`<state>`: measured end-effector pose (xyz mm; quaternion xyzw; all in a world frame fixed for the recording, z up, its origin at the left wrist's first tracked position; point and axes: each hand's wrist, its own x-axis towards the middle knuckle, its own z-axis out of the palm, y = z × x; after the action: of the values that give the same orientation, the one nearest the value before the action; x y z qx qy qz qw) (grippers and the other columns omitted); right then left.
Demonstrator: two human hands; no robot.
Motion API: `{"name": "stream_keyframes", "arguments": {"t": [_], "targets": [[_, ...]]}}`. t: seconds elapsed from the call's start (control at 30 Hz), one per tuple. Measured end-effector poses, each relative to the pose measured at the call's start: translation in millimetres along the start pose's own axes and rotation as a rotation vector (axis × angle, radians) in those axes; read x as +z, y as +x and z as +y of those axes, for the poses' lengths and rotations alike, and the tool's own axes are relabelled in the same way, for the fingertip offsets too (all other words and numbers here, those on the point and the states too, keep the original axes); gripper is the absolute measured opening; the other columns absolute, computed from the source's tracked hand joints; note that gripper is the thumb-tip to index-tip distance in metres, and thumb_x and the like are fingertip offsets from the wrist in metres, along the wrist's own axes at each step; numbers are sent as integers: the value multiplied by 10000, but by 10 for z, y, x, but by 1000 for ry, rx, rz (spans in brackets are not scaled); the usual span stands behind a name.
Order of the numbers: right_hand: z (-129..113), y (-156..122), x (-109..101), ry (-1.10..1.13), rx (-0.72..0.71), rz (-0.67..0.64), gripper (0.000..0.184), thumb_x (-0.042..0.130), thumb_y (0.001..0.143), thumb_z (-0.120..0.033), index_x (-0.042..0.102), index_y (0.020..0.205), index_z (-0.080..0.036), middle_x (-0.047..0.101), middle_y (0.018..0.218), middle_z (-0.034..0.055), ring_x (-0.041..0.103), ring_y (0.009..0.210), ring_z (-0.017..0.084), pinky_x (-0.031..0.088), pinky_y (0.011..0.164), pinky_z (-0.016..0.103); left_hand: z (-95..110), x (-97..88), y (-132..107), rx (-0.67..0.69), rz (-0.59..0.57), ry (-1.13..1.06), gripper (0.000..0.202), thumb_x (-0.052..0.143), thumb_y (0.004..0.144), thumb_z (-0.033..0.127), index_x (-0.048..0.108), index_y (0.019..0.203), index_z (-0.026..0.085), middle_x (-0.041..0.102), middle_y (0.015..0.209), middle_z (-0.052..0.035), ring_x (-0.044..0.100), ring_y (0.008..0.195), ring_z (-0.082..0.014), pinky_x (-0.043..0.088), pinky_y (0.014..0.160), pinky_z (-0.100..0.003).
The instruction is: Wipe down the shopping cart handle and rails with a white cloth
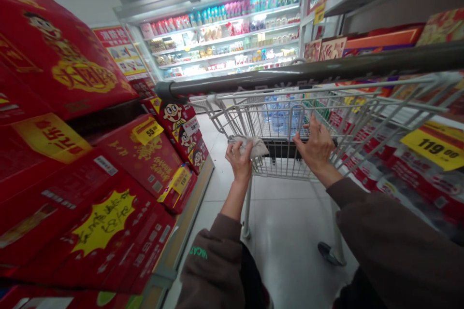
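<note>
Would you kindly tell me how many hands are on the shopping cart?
2: the left hand presses a cloth against the cart; the right hand grips its wires further right. None seems hidden.

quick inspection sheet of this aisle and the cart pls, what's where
surface: glossy pale tiled floor
job's things: wire shopping cart; crumpled cloth held against its back wires
clutter: nothing seen
hands: left hand shut on the cloth; right hand on the cart's back wires, grip unclear
cables: nothing seen
surroundings: red gift boxes stacked on the left, yellow price tags, lit chiller shelves ahead
</note>
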<state>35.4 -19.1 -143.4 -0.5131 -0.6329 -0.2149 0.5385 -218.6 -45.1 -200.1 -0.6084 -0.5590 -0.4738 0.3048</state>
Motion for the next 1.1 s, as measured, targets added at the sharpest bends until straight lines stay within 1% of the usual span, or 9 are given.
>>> {"name": "stream_keyframes", "arguments": {"t": [0.1, 0.17, 0.37, 0.47, 0.57, 0.67, 0.8, 0.93, 1.1], "targets": [[19, -6, -5, -7, 4, 13, 689, 600, 935, -325, 417, 1566, -119, 762, 1104, 140, 654, 1199, 337, 542, 1025, 469, -20, -16, -213, 49, 11, 5, 626, 545, 768, -66, 795, 1189, 323, 609, 1251, -98, 454, 1249, -304, 442, 1086, -519], [24, -7, -15, -10, 4, 24, 686, 602, 931, -325, 422, 1560, -118, 765, 1088, 135, 662, 1182, 334, 546, 1023, 471, 13, -63, -204, 55, 86, -13, 622, 521, 763, -56, 800, 1183, 308, 597, 1247, -99, 445, 1252, -294, 446, 1109, -509], [28, -1, -56, 9, 9, 5, 712, 607, 899, -290, 411, 1566, -135, 755, 1094, 137, 656, 1168, 332, 538, 1031, 491, 161, -190, 270, -30, 274, -71, 671, 516, 720, -29, 777, 1240, 304, 526, 1328, -93, 376, 1336, -304, 377, 1209, -530], [37, 8, -66, 7, 7, -2, 720, 611, 894, -283, 405, 1569, -140, 757, 1092, 132, 656, 1158, 328, 544, 1016, 490, 124, -117, 293, -60, 210, -107, 708, 506, 699, -61, 767, 1255, 291, 507, 1357, -90, 367, 1352, -309, 361, 1217, -538], [46, 19, -65, -2, -3, 7, 705, 617, 902, -296, 417, 1560, -138, 762, 1080, 119, 666, 1136, 316, 550, 1009, 478, 42, -3, 85, -59, 81, -131, 688, 516, 663, -77, 786, 1196, 262, 532, 1307, -101, 386, 1343, -328, 369, 1196, -565], [54, 28, -58, 0, -10, 19, 700, 628, 897, -297, 432, 1551, -138, 767, 1075, 107, 672, 1117, 299, 552, 1004, 458, -1, 36, -111, -42, 19, -135, 688, 524, 594, -72, 801, 1142, 240, 548, 1269, -113, 394, 1322, -337, 377, 1181, -564], [67, 23, -64, 6, 1, 12, 738, 635, 874, -279, 412, 1564, -140, 764, 1089, 105, 667, 1120, 290, 549, 1003, 450, -11, -58, -77, -146, 68, -109, 615, 569, 575, 3, 815, 1089, 236, 540, 1259, -120, 379, 1338, -352, 341, 1203, -560], [82, 3, -120, 1, 12, -16, 748, 612, 880, -280, 388, 1576, -121, 750, 1134, 133, 654, 1145, 307, 529, 1032, 469, -51, -119, 56, -258, 168, -108, 609, 572, 627, 38, 800, 1157, 234, 507, 1317, -132, 359, 1388, -367, 287, 1225, -574], [114, -14, -204, -14, 36, -31, 736, 593, 892, -301, 385, 1575, -123, 742, 1133, 146, 643, 1150, 314, 515, 1051, 485, -72, -6, -153, -278, 35, -109, 629, 572, 550, 19, 821, 1086, 235, 526, 1289, -134, 378, 1340, -370, 322, 1196, -586]]}}
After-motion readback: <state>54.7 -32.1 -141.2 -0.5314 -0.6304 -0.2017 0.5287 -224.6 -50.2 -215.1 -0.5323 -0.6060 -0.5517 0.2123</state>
